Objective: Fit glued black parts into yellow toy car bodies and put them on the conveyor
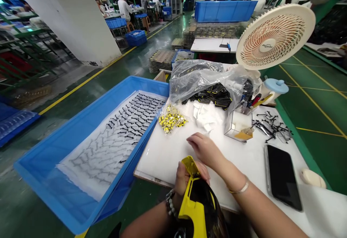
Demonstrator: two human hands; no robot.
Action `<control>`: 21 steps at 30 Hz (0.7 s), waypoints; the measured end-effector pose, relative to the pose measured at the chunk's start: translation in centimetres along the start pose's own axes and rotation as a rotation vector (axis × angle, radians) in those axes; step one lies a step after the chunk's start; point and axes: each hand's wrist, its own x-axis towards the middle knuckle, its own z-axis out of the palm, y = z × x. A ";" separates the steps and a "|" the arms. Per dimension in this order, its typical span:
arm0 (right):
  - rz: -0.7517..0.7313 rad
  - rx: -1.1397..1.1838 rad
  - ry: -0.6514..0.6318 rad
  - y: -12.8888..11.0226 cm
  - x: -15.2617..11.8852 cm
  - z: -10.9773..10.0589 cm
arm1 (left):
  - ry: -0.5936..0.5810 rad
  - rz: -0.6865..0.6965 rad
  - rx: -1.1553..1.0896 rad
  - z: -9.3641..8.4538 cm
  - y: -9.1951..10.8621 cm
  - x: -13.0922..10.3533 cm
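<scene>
My left hand (180,181) is closed around a yellow and black plastic piece (194,209), its fingers showing on both sides of the narrow upper end. The piece tilts upright at the near table edge, and its lower part runs out of the picture. My right hand (201,147) hovers over the white tabletop just beyond it, fingers curled together; whether anything small is between them is hidden. Ahead of that hand lies white crumpled tissue (204,118). To its left is a clear bag of small yellow and black parts (170,119).
A big blue bin (73,127) with thin black parts on white sheets stands at left. Behind are a plastic bag (195,75) of black pieces and a fan (275,37). A phone (283,176), loose black parts (271,126) and a pen box (238,126) lie at right.
</scene>
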 end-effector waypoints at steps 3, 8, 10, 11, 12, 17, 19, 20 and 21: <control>0.066 0.131 0.046 1.1 -5.2 -3.2 | -0.018 -0.032 -0.038 0.9 -1.1 0.1; 0.250 0.668 0.161 1.7 -11.7 -6.1 | -0.044 -0.089 -0.003 2.0 -3.1 -0.1; 0.298 0.758 0.191 1.6 -12.6 -6.3 | -0.096 -0.117 0.031 2.3 -3.3 -0.2; 0.323 0.796 0.180 1.5 -12.6 -6.4 | -0.123 -0.132 0.044 2.4 -3.2 -0.2; 0.352 0.842 0.152 1.4 -12.5 -6.4 | -0.144 -0.144 0.054 2.4 -3.1 -0.2; 0.436 1.090 -0.070 1.3 -10.7 -6.4 | -0.098 -0.133 0.028 2.4 -2.6 0.1; 0.434 1.130 -0.129 1.3 -10.1 -6.4 | -0.119 -0.121 -0.058 2.5 -2.5 0.3; 0.430 1.138 -0.146 1.3 -9.8 -6.4 | -0.141 -0.114 -0.098 2.5 -2.5 0.4; 0.426 1.142 -0.152 1.3 -9.6 -6.4 | -0.160 -0.104 -0.120 2.5 -2.5 0.4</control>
